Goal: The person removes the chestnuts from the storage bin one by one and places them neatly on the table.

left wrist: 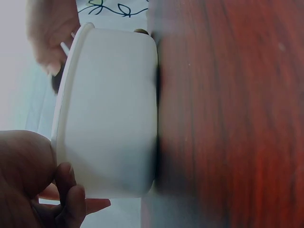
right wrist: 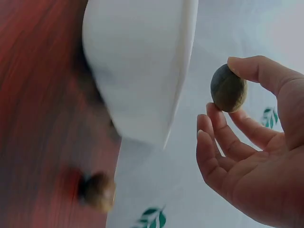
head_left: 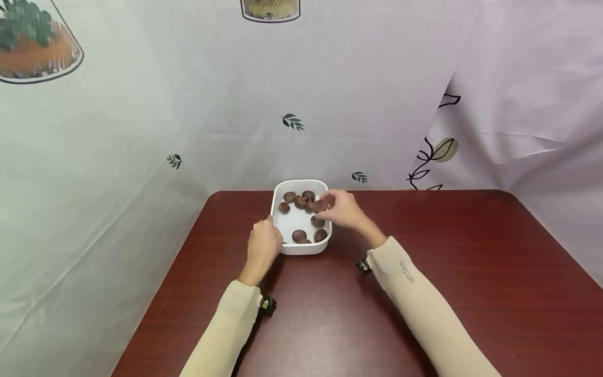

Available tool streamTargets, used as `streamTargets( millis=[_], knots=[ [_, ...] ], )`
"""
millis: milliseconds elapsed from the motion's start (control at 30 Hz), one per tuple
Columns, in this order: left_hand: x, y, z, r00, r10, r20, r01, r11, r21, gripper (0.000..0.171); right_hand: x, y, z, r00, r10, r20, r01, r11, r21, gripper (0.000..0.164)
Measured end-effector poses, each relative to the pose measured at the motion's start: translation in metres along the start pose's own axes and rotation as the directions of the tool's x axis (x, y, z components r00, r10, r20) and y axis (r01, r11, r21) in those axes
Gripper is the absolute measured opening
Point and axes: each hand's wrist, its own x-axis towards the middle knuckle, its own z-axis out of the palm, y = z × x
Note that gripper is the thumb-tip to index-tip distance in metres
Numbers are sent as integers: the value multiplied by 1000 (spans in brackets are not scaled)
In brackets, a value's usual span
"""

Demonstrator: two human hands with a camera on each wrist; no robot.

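Note:
A white rectangular container [head_left: 301, 249] with a rim holds several brown chestnuts [head_left: 300, 202]. At its left side my left hand [head_left: 265, 240] grips the rim; in the left wrist view the fingers of that hand [left wrist: 28, 175] bend at the container's near end. My right hand [head_left: 345, 210] is above the container's right edge. It pinches one chestnut [right wrist: 229, 88] between thumb and fingertips, raised above the rim in the right wrist view. Another chestnut [right wrist: 99, 192] lies on the table beside the container; the right hand largely covers that spot in the head view.
The dark red wooden table [head_left: 447, 272] extends to both sides and toward me. A pale cloth [head_left: 226, 94] with leaf prints hangs right behind its far edge, and more cloth stands along the left and right.

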Motion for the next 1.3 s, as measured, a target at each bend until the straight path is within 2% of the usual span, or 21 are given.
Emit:
streamTargets(
  millis=[267, 600, 800, 1000, 1300],
  knots=[
    [-1, -1, -1, 1000, -4, 4, 4, 1000, 9, 28, -7, 32, -27, 998, 51, -39, -52, 999, -15, 44],
    [0, -1, -2, 1000, -6, 5, 6, 1000, 18, 32, -12, 67, -45, 990, 123, -75, -128, 989, -76, 45],
    [-1, -1, -2, 1000, -4, 6, 4, 1000, 20, 29, -16, 85, -55, 975, 212, -62, -216, 973, -75, 45],
    [-1, -1, -2, 1000, -5, 1, 5, 1000, 20, 26, -19, 95, -58, 952, 304, -40, -307, 947, -93, 44],
    [0, 2, -1, 1000, -13, 22, 12, 999, 30, 33, -19, 108, -50, 934, 356, -37, -357, 922, -150, 44]
  ],
)
